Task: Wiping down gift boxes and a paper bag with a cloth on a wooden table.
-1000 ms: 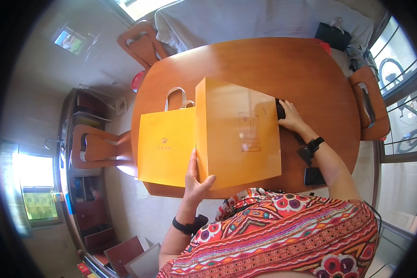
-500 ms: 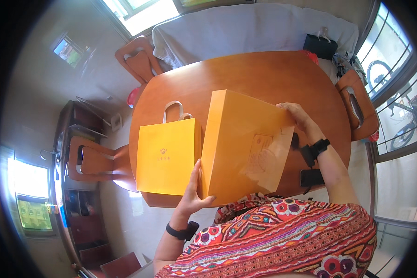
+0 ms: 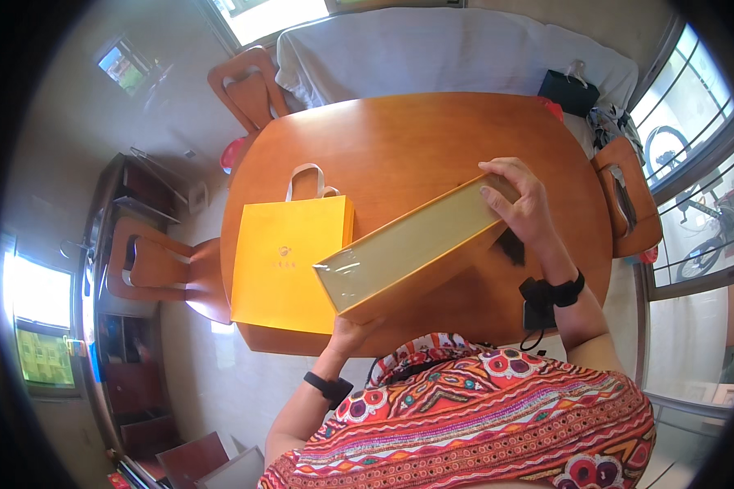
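The largest thing is a brown wooden table (image 3: 432, 130), which spreads beneath and beyond the fingers of both hands. A wooden chair (image 3: 632, 196) stands by its right edge, to the right of the right hand (image 3: 520, 196) and well apart from its fingers. A yellow paper bag (image 3: 289, 269) is on the table, well to the left of the right fingers and beyond the left hand (image 3: 352, 332), toward its left side. The yellow box (image 3: 412, 244) is between the two hands; it is tilted, its long pale face is turned up, and it slants from the left hand up to the right fingers. Its left corner overlaps the bag in this view, but I cannot tell if they touch.

The right hand pinches the right end of the box, the thumb at the pale face and the fingers bent at the far edge. The left hand is at the near left corner; its fingers are hidden behind the box, so I cannot tell if they are spread. A flat black device (image 3: 538, 316) lies nearer to the person than the right fingers.
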